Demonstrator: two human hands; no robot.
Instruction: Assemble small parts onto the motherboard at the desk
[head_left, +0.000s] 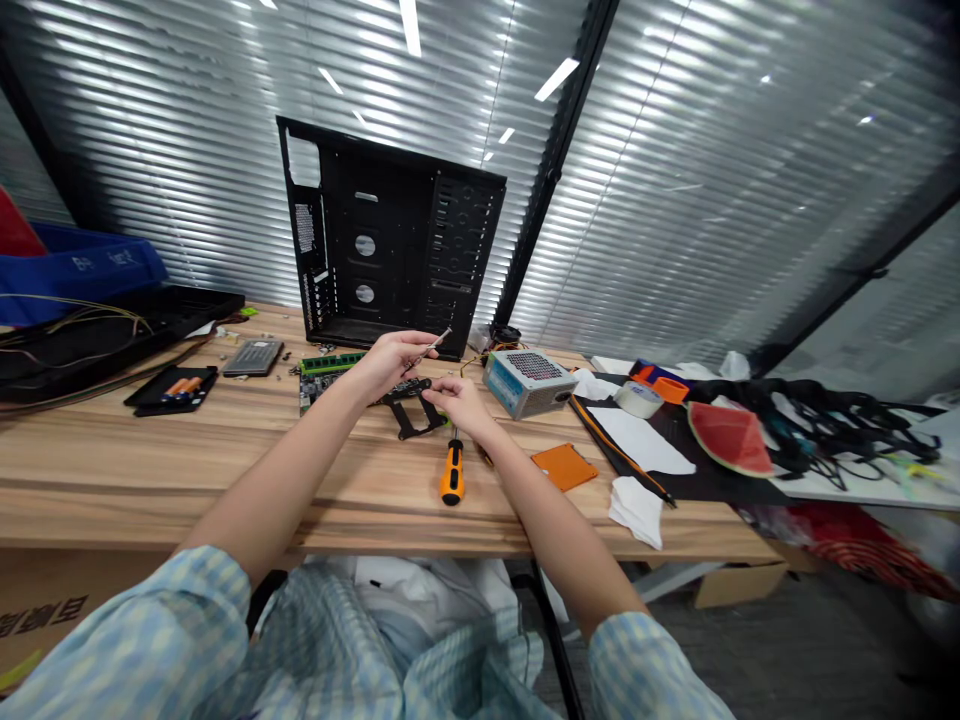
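My left hand (pixel 394 362) is closed on a thin, slender object (pixel 441 342) that points up and to the right; its exact kind is too small to tell. Just right of it, my right hand (pixel 460 403) has thumb and fingers pinched together beside a black bracket (pixel 411 425); what lies between them, if anything, is hidden. Below the right hand lies an orange and black screwdriver (pixel 452 475), its handle toward me. A green memory stick (pixel 330 363) lies over a circuit board (pixel 315 388), which is partly covered by my left hand and forearm.
A black computer case (pixel 397 240) stands upright behind my hands. To the right are a power supply (pixel 529 380), an orange plate (pixel 564 466) and a tape roll (pixel 638 399). Leftward lie a drive (pixel 253 358), a black tray (pixel 154 392) with batteries and a blue bin (pixel 90 275).
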